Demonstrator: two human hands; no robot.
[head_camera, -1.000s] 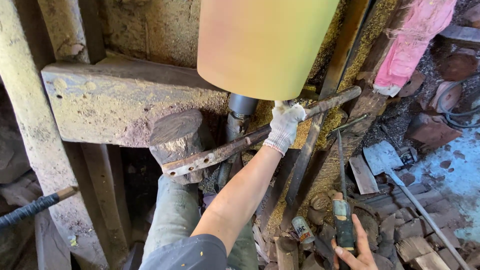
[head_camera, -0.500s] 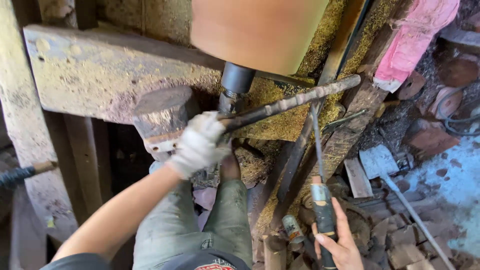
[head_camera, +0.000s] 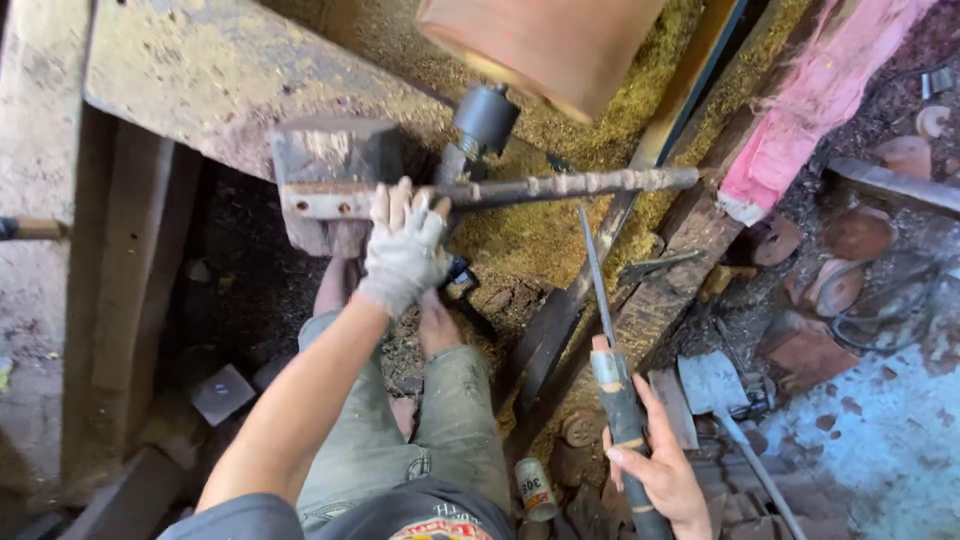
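My left hand (head_camera: 402, 245), in a dirty white glove, grips a long rusty metal bar (head_camera: 560, 187) that lies across a grey anvil-like block (head_camera: 330, 160). Just behind the bar stands a black cylinder on a rod (head_camera: 484, 118), under a large orange drum (head_camera: 540, 45). My right hand (head_camera: 660, 470), bare, holds the dark handle of a long thin tool (head_camera: 615, 385) whose metal shaft points up toward the bar. My legs in green trousers (head_camera: 420, 430) and bare feet are below the bar.
A heavy stained beam (head_camera: 200, 75) crosses the upper left. Yellowish debris covers the ground behind the bar. A pink cloth-wrapped post (head_camera: 800, 110) leans at the upper right. Bricks, scrap metal and a small can (head_camera: 536, 490) lie around my right side.
My left hand has slid the bar leftward and down so it lies nearly level on the block. My right hand with the tool has stayed low at the right. The view has tilted.
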